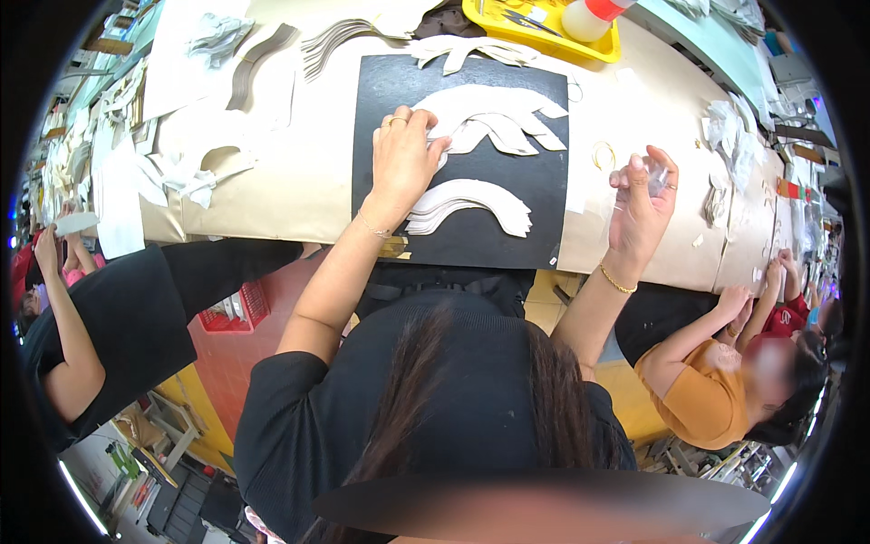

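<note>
Black mat (pixel 381 91) on worktable, left hand (pixel 403 159) fingers flat on white curved pieces (pixel 489 113), right hand (pixel 639 204) pinching clear film (pixel 657 172)

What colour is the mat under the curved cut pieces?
Black mat, seen in the head view, under the white curved pieces.

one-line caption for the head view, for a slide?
Left hand presses white curved cut pieces on a black mat; right hand holds a small clear object.

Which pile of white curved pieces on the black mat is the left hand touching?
The upper pile, at the mat's far end: the left hand rests on its left end. The lower pile lies apart, nearer the person.
</note>
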A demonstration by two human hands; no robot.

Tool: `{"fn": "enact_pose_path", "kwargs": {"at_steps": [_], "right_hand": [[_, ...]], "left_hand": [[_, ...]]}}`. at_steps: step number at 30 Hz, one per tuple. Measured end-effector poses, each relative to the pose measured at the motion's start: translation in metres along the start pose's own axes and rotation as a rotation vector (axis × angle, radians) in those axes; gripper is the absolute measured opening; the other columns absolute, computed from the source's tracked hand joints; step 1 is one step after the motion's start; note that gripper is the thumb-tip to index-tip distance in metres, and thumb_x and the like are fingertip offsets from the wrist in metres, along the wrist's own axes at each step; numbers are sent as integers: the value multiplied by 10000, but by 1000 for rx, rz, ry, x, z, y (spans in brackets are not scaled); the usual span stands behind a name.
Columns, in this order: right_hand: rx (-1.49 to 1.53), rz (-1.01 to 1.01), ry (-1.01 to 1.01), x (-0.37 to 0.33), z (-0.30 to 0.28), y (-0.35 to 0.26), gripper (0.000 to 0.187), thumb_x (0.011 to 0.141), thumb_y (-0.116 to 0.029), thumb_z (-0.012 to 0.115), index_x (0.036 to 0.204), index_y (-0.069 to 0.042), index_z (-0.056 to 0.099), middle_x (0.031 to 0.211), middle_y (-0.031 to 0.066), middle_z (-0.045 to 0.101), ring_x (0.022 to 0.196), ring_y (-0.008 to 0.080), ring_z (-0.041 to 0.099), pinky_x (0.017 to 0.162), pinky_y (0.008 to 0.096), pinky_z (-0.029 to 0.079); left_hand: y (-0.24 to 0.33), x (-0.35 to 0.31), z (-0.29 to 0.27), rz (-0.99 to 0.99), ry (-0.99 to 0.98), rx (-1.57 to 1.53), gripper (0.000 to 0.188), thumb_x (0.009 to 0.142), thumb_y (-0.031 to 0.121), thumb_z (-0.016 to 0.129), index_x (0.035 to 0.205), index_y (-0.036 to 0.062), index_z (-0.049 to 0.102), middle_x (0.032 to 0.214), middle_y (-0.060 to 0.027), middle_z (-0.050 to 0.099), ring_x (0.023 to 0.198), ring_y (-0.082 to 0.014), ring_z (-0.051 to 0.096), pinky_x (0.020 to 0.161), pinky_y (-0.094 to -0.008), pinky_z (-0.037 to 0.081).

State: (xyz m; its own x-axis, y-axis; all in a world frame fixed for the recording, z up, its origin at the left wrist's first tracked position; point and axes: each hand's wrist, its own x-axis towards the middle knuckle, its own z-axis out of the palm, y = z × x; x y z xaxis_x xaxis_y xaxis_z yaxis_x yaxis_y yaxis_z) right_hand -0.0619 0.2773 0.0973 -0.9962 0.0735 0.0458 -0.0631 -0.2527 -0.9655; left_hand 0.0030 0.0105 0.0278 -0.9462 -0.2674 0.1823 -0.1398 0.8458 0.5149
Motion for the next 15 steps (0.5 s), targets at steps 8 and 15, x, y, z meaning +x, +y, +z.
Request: {"fn": "enact_pose_path", "kwargs": {"at_steps": [8,15], "right_hand": [[-344,205,-238,-13,35,8,221,916,-164,653,1114,-68,649,858,17,634,663,39,486,579,196,408],[-797,-382,-452,-37,89,12,174,817,-86,721,989,-63,718,671,51,491,578,134,501,538,260,404]], "left_hand": [[16,-4,-15,-89,-53,-402,318,774,38,718,1066,25,591,876,-112,619,827,-244,612,753,-346,468],[32,-8,-45,-292,-87,-1412,304,856,-18,671,1126,-20,530,926,-100,636,854,-128,658,620,-181,474]]}}
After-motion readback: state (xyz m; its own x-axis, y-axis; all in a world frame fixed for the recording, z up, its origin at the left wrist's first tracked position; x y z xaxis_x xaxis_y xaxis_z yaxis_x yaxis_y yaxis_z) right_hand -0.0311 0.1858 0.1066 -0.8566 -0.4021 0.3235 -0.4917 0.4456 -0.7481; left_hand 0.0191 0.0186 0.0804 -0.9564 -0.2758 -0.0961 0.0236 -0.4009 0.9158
